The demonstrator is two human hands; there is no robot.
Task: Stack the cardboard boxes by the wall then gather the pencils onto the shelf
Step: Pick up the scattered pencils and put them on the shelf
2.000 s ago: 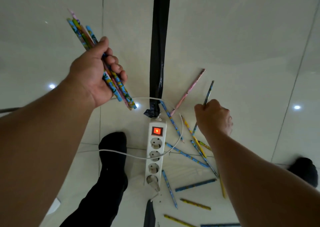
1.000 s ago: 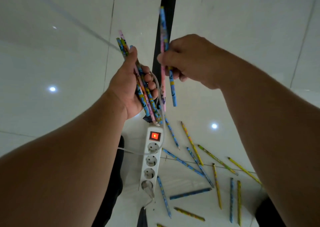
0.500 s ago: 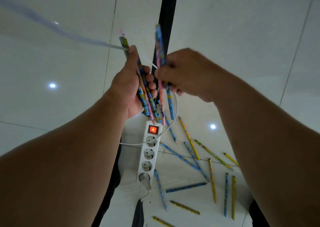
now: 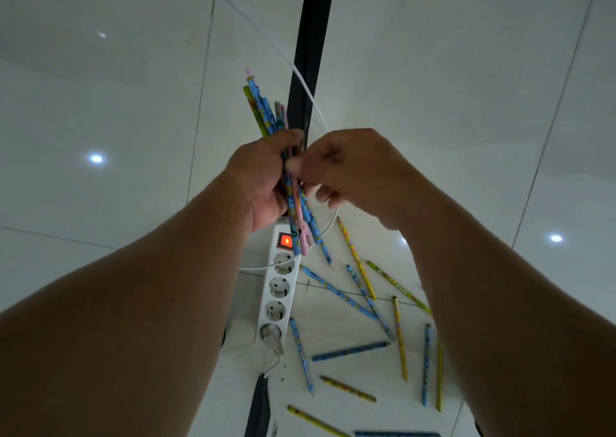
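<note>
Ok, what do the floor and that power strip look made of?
Floor: glossy pale tile, probably ceramic or porcelain; thin joint lines and mirrored light spots show. Power strip: smooth white moulded plastic, by its look; lit red switch.

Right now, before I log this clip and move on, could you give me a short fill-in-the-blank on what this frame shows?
1. While the left hand grips a bundle of pencils and the right hand pinches it too, loose pencils lie on the ____.
2. Those loose pencils lie to the ____ of the power strip.
3. The power strip has ____ sockets.
Missing words: floor; right; four.
</note>
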